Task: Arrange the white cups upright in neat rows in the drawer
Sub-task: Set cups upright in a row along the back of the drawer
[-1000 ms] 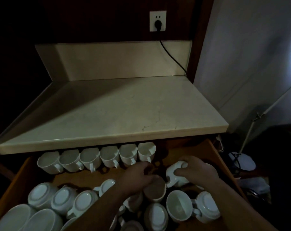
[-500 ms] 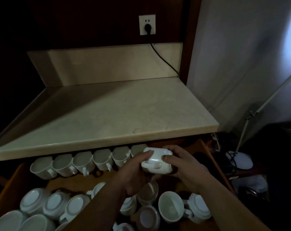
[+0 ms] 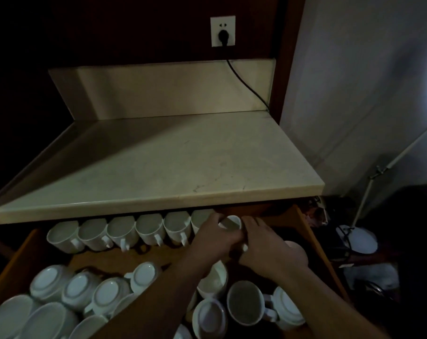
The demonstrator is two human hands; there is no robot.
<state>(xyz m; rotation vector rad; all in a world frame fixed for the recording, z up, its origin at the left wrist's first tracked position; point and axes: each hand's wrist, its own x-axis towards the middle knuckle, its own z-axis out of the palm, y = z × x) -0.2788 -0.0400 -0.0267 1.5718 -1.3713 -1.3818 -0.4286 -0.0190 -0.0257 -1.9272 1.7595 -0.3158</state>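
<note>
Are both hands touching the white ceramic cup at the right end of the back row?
Touching: head view shows the left hand and right hand wrapped around the white ceramic cup.

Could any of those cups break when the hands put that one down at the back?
Maybe. The held cup goes right beside the last cup of the back row, so it might knock against it and chip. Both hands, left hand and right hand, work close under the countertop edge, so the cup could bump it. The forearms also cross low over the loose cups in front and might nudge them together.
</note>
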